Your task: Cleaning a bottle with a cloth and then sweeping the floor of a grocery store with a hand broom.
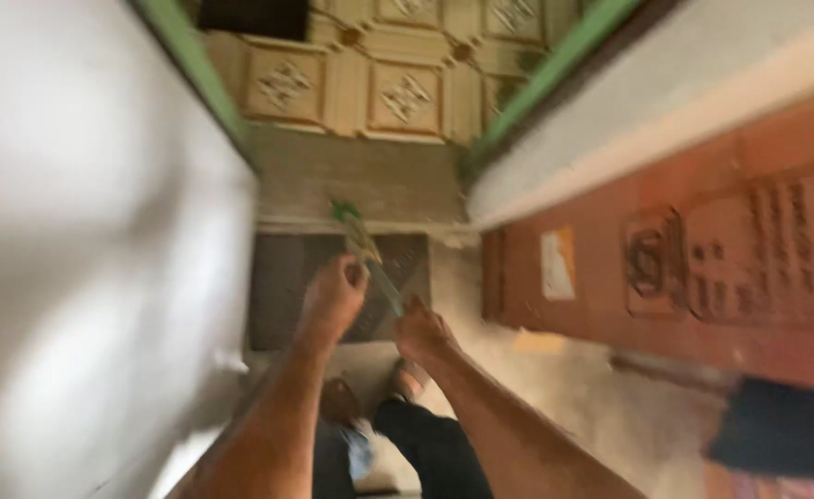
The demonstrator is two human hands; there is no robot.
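Observation:
The picture is blurred by motion. Both my hands grip a thin green stick-like handle that slants from upper left down to the right. My left hand closes around its upper part, while my right hand holds the lower end. The handle's far end points toward a doorway threshold. Below my forearms my legs in dark trousers and my feet stand on the floor. What the handle belongs to cannot be told.
A white wall fills the left. A carved reddish-brown door stands open on the right. A dark doormat lies ahead, with patterned yellow floor tiles past the green door frame. A dark blue object sits at the lower right.

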